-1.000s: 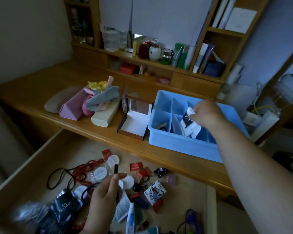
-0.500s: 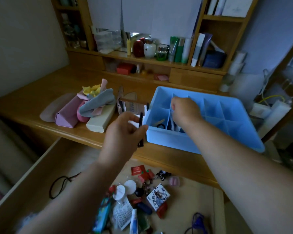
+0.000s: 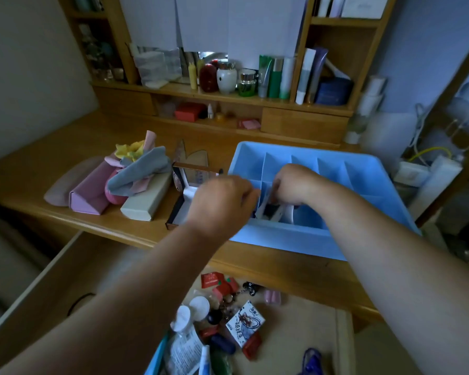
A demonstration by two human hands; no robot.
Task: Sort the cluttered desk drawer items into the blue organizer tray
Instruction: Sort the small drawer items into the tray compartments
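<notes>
Both my hands are over the front-left corner of the blue organizer tray on the desk: my right hand is curled down into a front compartment, fingers pinched on white packets standing there. My left hand is bunched at the tray's left edge, but honestly I can't tell if it's gripping anything. The rest of the clutter, like the little illustrated card, sits in the open drawer below, well apart from both hands.
</notes>
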